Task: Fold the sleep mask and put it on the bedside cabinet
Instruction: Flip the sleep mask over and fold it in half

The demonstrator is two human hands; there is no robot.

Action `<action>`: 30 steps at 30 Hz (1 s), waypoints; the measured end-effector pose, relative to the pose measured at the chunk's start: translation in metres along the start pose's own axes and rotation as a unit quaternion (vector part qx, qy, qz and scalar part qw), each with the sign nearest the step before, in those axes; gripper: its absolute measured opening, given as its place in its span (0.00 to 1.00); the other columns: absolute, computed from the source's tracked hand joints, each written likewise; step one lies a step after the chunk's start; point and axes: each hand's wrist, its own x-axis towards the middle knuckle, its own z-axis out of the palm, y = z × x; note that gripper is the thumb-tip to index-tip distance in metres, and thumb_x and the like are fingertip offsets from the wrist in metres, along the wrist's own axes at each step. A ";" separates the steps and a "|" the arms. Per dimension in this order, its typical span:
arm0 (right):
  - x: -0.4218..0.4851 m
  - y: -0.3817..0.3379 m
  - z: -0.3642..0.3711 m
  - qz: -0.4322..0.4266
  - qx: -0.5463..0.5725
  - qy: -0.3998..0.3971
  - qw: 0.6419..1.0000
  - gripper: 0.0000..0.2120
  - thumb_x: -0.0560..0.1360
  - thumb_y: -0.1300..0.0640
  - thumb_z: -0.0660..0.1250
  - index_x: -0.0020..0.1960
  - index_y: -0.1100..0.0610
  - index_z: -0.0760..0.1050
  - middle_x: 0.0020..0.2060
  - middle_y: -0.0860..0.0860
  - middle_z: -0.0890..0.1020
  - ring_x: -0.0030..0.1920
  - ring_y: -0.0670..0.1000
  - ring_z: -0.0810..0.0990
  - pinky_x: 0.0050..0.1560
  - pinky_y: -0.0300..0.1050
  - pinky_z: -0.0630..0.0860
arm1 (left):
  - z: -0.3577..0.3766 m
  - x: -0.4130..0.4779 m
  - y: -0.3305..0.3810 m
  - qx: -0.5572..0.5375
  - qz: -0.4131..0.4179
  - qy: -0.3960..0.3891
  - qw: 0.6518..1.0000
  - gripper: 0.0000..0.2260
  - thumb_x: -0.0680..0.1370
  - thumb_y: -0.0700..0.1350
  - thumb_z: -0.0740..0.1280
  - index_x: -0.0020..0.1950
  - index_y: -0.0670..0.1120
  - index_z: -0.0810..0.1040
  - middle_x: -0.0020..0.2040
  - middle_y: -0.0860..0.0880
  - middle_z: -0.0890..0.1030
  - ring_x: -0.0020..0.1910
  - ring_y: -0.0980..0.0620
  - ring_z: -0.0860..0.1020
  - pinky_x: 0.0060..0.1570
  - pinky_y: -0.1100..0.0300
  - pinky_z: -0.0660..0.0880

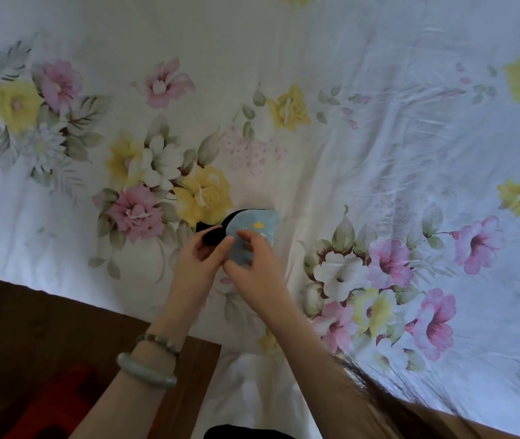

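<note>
A light blue sleep mask (257,228) with a small yellow crown print and a black strap is held just above the flowered bed sheet, doubled over on itself. My left hand (203,259) pinches its black strap end at the left side. My right hand (253,263) grips the blue fabric from the front, covering the mask's lower part. Both wrists come up from the bottom of the view, the left one wearing two bracelets. A brown wooden cabinet top (46,331) lies at the lower left beside the bed.
The bed sheet (379,137) with pink, yellow and white flowers fills most of the view. A red object (53,403) sits on or below the wooden surface at the lower left. Long hair (388,403) hangs at the lower right.
</note>
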 end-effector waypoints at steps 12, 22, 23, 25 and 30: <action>0.010 0.026 -0.019 -0.038 0.001 0.108 0.993 0.20 0.70 0.70 0.59 0.58 0.56 0.76 0.55 0.50 0.79 0.57 0.49 0.77 0.59 0.40 0.74 | 0.009 0.019 -0.022 0.119 -0.036 0.186 0.975 0.20 0.69 0.41 0.76 0.58 0.36 0.77 0.49 0.44 0.82 0.41 0.52 0.79 0.26 0.74 0.72; 0.026 0.022 -0.039 0.113 0.200 0.077 0.970 0.10 0.70 0.67 0.66 0.49 0.59 0.80 0.48 0.60 0.83 0.48 0.56 0.82 0.49 0.50 0.80 | 0.011 0.022 -0.015 0.074 -0.031 0.117 0.990 0.13 0.72 0.41 0.73 0.56 0.41 0.80 0.51 0.44 0.82 0.46 0.49 0.80 0.23 0.71 0.74; 0.026 0.020 -0.041 0.120 0.227 0.077 0.964 0.10 0.70 0.68 0.66 0.49 0.60 0.80 0.47 0.60 0.83 0.48 0.58 0.82 0.52 0.53 0.79 | 0.011 0.020 -0.011 0.055 -0.031 0.108 0.992 0.12 0.73 0.40 0.72 0.55 0.42 0.80 0.51 0.44 0.82 0.49 0.47 0.80 0.27 0.67 0.78; 0.019 0.010 -0.043 0.115 0.271 0.075 0.953 0.10 0.70 0.70 0.65 0.46 0.57 0.79 0.43 0.57 0.83 0.45 0.55 0.82 0.51 0.52 0.79 | 0.010 0.013 0.001 0.003 -0.032 0.087 0.996 0.11 0.73 0.37 0.71 0.55 0.41 0.79 0.54 0.41 0.82 0.53 0.43 0.81 0.44 0.54 0.81; -0.019 -0.038 -0.060 0.082 0.316 0.082 0.942 0.11 0.70 0.71 0.65 0.50 0.60 0.75 0.46 0.60 0.81 0.45 0.57 0.80 0.51 0.51 0.78 | 0.011 -0.024 0.055 -0.053 -0.013 0.017 0.998 0.13 0.75 0.35 0.68 0.59 0.34 0.76 0.58 0.34 0.80 0.56 0.38 0.80 0.56 0.43 0.77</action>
